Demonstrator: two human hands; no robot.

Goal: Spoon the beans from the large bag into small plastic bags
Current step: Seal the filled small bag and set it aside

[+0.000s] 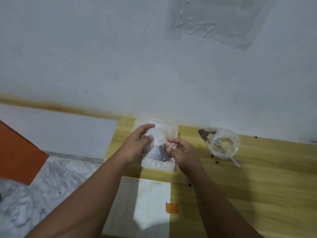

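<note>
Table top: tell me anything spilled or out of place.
A few loose beans lie scattered on the wooden table, around and in front of the large bag, outside any bag. The spoon lies in that bag's mouth, handle sticking out. The held small bag shows no spill.

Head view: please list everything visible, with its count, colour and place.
small clear plastic bag with dark beans: one, transparent, held between both hands
large clear plastic bag: one, transparent, on table, right of hands
white plastic spoon: one, white, in large bag, handle outside
loose dark beans: several, dark brown, scattered on table
light wooden table: one, yellow, against wall
white paper sheet: one, white, table's near edge
clear plastic sheet: one, transparent, on wall
left hand: one, grips small bag
right hand: one, pinches small bag
</note>
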